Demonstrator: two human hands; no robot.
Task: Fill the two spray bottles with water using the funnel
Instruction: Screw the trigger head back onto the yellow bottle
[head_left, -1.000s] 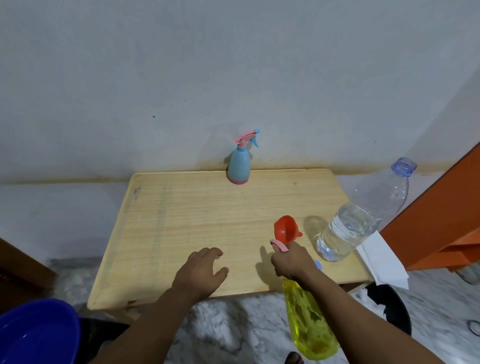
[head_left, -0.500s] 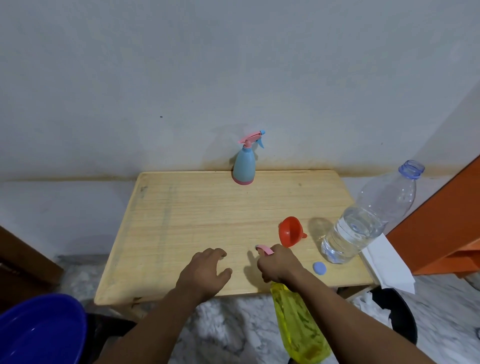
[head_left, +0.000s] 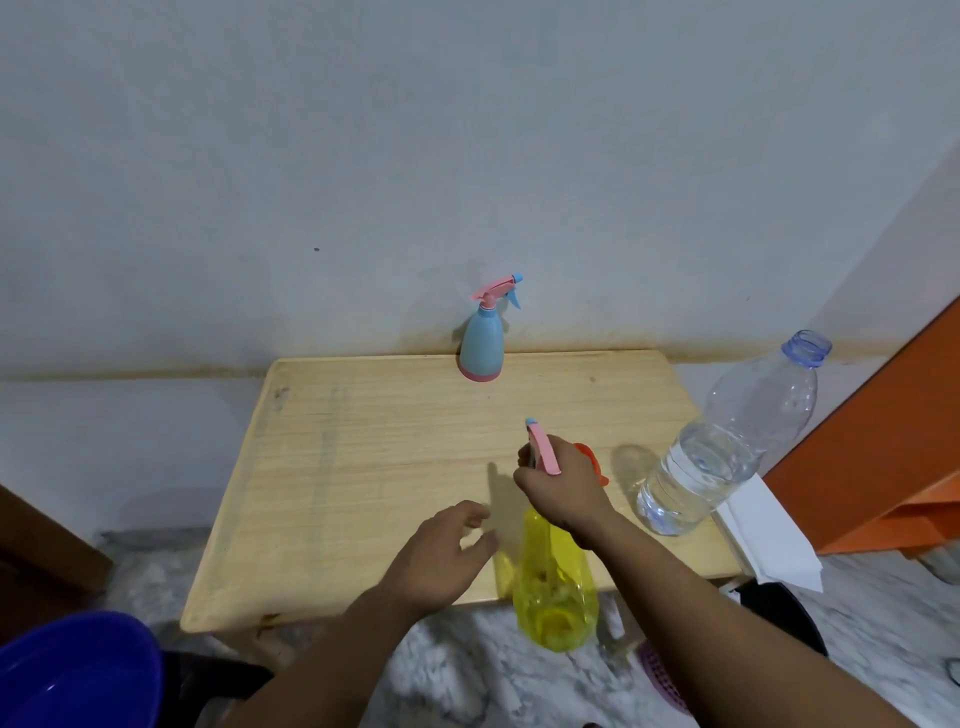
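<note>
Wooden table (head_left: 363, 467) set against a pale wall (head_left: 467, 156); its near edge runs just under the forearms. Blue basin (head_left: 72, 670) at lower left, off the table. An orange panel (head_left: 893, 441) stands at right, with folded white paper (head_left: 769, 540) hanging over the table's right edge.

Water bottle (head_left: 727, 447): clear plastic, uncapped, upright at the right side of the table, water filling roughly the lower half.

Yellow spray bottle (head_left: 556, 587): held at the near edge of the table, the body hanging down past the edge, the pink trigger head (head_left: 543, 447) pointing up and away. Looks empty. Cap still on.

Blue spray bottle (head_left: 482, 343): upright at the far edge by the wall, well apart from both hands, pink sprayer fitted.

Right hand (head_left: 563, 488): fingers wrapped round the neck of the yellow bottle just under the trigger head, a firm closed grasp.

Left hand (head_left: 441, 556): fingers spread and loosely bent, holding nothing, just beside the yellow bottle's shoulder; whether a fingertip touches it cannot be told.

Funnel (head_left: 592, 460): red, on the table, mostly hidden behind the right hand, between it and the water bottle.

Judgement: opening the first bottle is the step in hand; nothing filled yet. Next move likely calls for the left hand to steady the yellow body while the right twists the sprayer off, then standing the bottle upright on the table to seat the funnel. Risk: a light empty bottle tips easily under the funnel.
</note>
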